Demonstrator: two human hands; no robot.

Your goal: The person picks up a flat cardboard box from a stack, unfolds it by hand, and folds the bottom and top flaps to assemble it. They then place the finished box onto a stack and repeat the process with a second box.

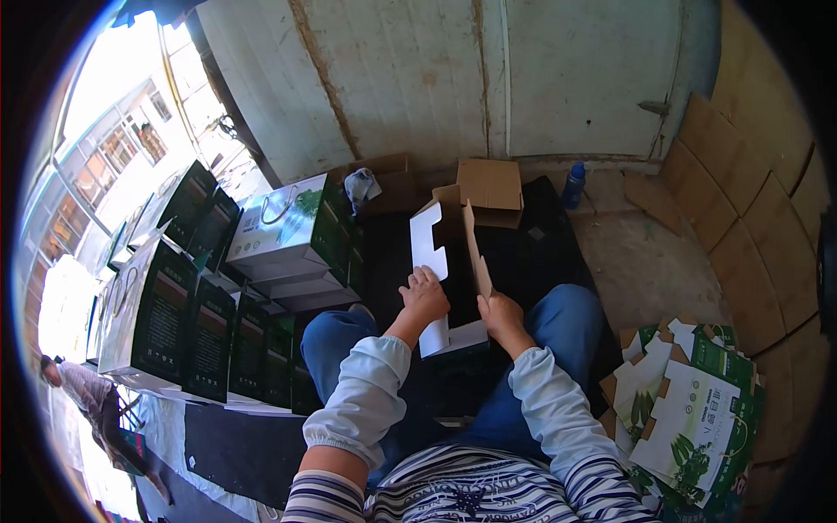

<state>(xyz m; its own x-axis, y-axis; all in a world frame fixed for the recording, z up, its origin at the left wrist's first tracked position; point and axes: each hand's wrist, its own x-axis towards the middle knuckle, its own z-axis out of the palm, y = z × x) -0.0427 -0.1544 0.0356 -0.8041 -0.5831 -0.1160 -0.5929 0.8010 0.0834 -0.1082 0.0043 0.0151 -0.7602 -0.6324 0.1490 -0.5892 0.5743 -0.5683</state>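
Between my knees stands a partly folded cardboard carton (427, 235), its notched flaps standing up. A white flap faces me on the left and brown inner board shows on the right. My left hand (425, 296) is closed on the lower part of the white flap. My right hand (501, 317) grips the lower edge of the brown flap, thumb toward the inside. The carton's lower part is partly hidden by my hands and sleeves.
Finished green-and-white gift boxes (283, 227) with cord handles are stacked at left. Flat printed box blanks (689, 418) lie at right. A brown carton (490, 187) and blue bottle (574, 185) stand ahead. Brown cardboard (750, 227) lines the right wall. Another person (96, 405) is at far left.
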